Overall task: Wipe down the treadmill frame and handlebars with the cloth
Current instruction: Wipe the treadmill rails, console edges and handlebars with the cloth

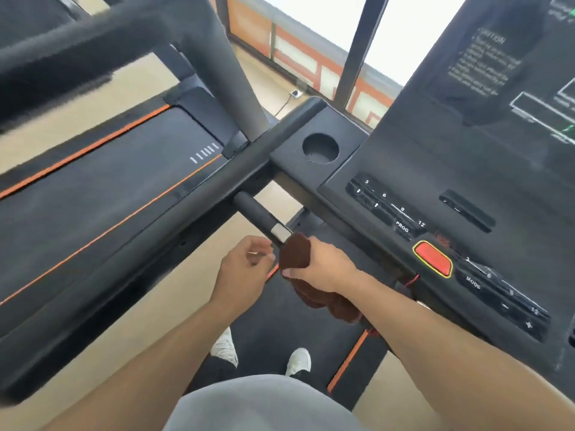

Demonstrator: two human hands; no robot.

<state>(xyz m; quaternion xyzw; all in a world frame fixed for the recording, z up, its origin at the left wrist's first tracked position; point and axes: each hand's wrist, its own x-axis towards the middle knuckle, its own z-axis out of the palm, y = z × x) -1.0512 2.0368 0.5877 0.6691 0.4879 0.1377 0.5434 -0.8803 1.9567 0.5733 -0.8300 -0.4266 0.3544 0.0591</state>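
A short black handlebar (255,211) with a silver sensor plate (281,232) juts out from under the treadmill console (435,188). My right hand (323,264) grips a brown cloth (295,251) wrapped round the near end of that handlebar; more of the cloth hangs below my wrist. My left hand (245,264) hovers just left of the cloth with its fingers loosely curled, holding nothing. The long black side rail (149,241) of the frame runs diagonally to the left of both hands.
The console carries a cup holder (320,148), numbered buttons and a red stop button (433,258). A second treadmill with orange stripes (102,181) stands at the left. My white shoes (298,360) stand on the belt below. Windows are behind the console.
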